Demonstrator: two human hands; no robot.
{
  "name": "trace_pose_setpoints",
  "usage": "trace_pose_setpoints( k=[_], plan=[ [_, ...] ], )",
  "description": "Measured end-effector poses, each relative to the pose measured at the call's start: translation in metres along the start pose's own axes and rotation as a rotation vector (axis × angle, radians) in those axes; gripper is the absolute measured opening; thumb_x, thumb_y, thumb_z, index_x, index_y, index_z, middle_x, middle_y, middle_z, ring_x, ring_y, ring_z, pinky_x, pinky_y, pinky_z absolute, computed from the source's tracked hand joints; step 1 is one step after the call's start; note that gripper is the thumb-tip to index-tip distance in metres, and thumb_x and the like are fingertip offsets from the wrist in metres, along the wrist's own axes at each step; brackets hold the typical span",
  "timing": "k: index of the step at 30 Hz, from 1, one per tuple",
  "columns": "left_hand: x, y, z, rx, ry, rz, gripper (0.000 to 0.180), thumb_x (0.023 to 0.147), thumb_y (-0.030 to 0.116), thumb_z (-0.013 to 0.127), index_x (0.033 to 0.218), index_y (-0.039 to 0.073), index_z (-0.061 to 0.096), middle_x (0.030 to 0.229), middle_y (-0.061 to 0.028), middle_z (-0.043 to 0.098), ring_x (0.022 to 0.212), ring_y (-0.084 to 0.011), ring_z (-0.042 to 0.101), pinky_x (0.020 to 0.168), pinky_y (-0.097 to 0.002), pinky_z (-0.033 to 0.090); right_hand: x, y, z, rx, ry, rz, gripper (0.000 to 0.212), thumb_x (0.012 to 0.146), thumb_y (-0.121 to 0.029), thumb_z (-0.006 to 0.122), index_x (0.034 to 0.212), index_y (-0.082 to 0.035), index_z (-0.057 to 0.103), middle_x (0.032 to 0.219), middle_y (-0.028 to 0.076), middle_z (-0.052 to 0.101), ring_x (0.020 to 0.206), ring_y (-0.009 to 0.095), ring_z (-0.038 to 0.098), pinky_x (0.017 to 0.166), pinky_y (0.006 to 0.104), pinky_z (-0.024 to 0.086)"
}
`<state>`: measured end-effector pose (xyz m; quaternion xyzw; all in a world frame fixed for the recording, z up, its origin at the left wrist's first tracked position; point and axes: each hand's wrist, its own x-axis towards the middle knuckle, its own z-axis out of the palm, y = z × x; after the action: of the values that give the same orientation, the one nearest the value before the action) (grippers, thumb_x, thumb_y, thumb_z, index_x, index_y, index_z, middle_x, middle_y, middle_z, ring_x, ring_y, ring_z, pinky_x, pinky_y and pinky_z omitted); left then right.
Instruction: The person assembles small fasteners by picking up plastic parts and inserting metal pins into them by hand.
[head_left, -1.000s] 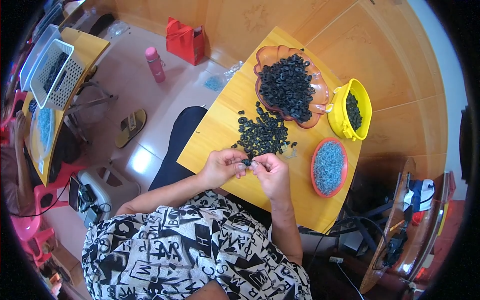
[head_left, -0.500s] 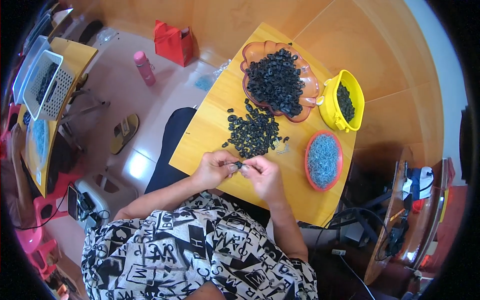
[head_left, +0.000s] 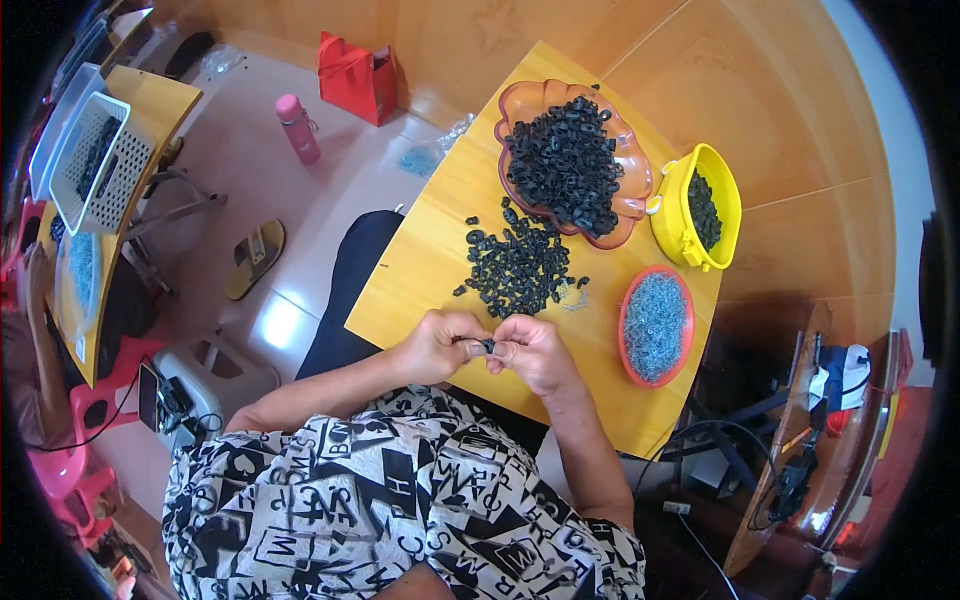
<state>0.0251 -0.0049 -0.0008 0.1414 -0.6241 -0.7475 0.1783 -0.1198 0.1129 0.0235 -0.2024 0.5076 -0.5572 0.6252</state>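
Observation:
Above the table's near edge, my left hand (head_left: 440,346) and my right hand (head_left: 532,353) meet fingertip to fingertip. Both are closed on one small black part (head_left: 488,346), mostly covered by the fingers. Just beyond them a loose pile of small black parts (head_left: 515,265) is spread over the yellow table (head_left: 410,275). A scalloped amber tray (head_left: 638,190) behind it carries a heap of similar black parts (head_left: 565,160). To the right, a red oval dish (head_left: 624,345) holds many small silvery-blue pieces (head_left: 655,325).
A yellow bucket (head_left: 690,245) with black parts stands at the table's right edge. Several tiny pale pieces (head_left: 573,297) lie beside the pile. On the floor are a pink bottle (head_left: 298,130), a red bag (head_left: 358,80) and a slipper (head_left: 256,260). Another person's arm (head_left: 42,320) shows far left.
My hands have shifted slightly right and down, and the right fingers now curl further around the black part. The whole view has drifted a little.

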Motion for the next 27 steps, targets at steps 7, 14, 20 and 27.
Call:
trace_pose_setpoints(
  k=[7,14,20,27],
  plan=[
    [0.002,0.007,0.003,-0.010,0.052,-0.134,0.007,0.084,0.002,0.058,0.089,-0.001,0.062,0.067,-0.0016,0.057,0.060,-0.0058,0.051,0.052,-0.0201,0.041,-0.002,-0.015,0.013,-0.183,0.132,-0.070,0.007,0.084,-0.006,0.059,0.087,0.001,0.058,0.073,0.003,0.059,0.063,0.009,0.057,0.059,0.0220,0.048],
    [-0.001,0.001,0.004,-0.352,-0.043,-0.012,0.050,0.085,-0.002,0.056,0.130,-0.002,0.034,0.094,-0.0059,0.055,0.085,-0.0104,0.054,0.078,-0.0232,0.045,-0.015,-0.057,0.010,-0.635,0.316,-0.202,0.010,0.081,-0.003,0.058,0.089,0.002,0.061,0.071,0.005,0.062,0.062,0.010,0.058,0.057,0.0225,0.047],
    [-0.006,0.002,0.000,-0.374,-0.093,-0.133,0.044,0.084,-0.001,0.058,0.124,-0.004,0.040,0.096,-0.0048,0.054,0.090,-0.0104,0.054,0.081,-0.0226,0.044,-0.037,-0.170,-0.086,-0.966,1.063,-0.542,0.012,0.078,-0.006,0.059,0.086,0.002,0.064,0.071,0.007,0.064,0.061,0.013,0.058,0.058,0.0267,0.047],
    [-0.001,0.001,-0.003,-0.366,-0.084,-0.159,0.041,0.085,-0.001,0.056,0.123,-0.005,0.042,0.097,-0.0070,0.056,0.088,-0.0117,0.055,0.080,-0.0234,0.045,-0.022,-0.223,-0.163,-1.396,1.194,-0.269,0.022,0.075,-0.013,0.063,0.090,0.002,0.064,0.072,0.015,0.064,0.067,0.021,0.063,0.063,0.0312,0.049]
  ],
)
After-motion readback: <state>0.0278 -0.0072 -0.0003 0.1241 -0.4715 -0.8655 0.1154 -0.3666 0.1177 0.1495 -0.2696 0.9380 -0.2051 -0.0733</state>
